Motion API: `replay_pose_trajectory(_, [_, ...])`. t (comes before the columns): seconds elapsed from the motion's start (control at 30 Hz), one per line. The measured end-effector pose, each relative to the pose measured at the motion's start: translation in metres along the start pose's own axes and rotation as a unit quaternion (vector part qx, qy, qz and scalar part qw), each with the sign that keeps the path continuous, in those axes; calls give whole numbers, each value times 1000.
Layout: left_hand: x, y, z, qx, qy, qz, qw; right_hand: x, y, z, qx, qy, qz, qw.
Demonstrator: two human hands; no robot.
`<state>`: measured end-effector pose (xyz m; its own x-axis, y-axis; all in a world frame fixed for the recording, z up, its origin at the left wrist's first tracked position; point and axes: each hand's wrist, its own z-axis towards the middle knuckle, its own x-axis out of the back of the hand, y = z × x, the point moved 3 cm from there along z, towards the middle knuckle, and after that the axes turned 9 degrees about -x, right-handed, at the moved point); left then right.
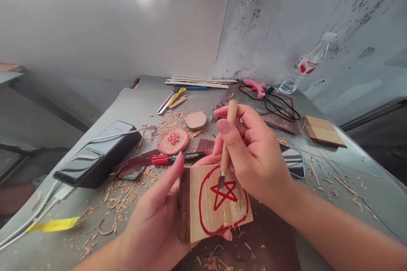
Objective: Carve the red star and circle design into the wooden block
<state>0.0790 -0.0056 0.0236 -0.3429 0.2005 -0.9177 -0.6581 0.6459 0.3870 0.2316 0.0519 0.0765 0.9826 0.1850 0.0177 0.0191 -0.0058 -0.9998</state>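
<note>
Grey sheet-metal covers the workbench (133, 101), which runs out toward a white wall (95, 21) and a mottled, stained wall (276, 21). Taking the near edge as 6 o'clock, a plastic water bottle (305, 65) leans at 1 o'clock, and a pink hot glue gun (254, 87) lies just short of 12 with its black cord. Pale wooden strips (200, 81) and a yellow-handled utility knife (176, 96) sit toward 11. A black power bank (98, 154) with a white cable (108, 136) lies at 9, a cardboard piece (324, 130) at 3, and wood shavings (121, 203) are scattered across the metal. Near 11, a bare wood disc (196, 120) sits beside a disc painted with a red flower (173, 140), and a red marker (178, 158) lies below them. At 6, the bark-edged wooden block (216, 203) rests in the left hand (155, 216), whose curved fingers and raised thumb cradle it. The right hand (254, 152) is closed around a wooden-handled carving gouge (226, 148), pencil-style, with the metal tip touching the wood just above the star. A red circle and a red star are drawn on the block. Pale gouged patches show inside the circle, mostly toward 3 and 6, while the star's red lines remain uncut and the bark strip remains along the left edge.
</note>
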Motion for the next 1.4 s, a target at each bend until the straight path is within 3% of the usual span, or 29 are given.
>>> replay_pose_trajectory(0.33, [11,-6,5,4,51,5,999,-7,18,2,44,13,-113,993])
replay_pose_trajectory(0.93, [19,-10,10,-38,116,66,990,-15,18,2,124,-19,-200,972])
replay_pose_trajectory(1.2, [18,-15,11,-32,125,84,988,-18,19,8,125,-40,-261,956])
replay_pose_trajectory(1.4, [23,-20,13,-19,162,83,983,-20,25,12,106,-53,-279,953])
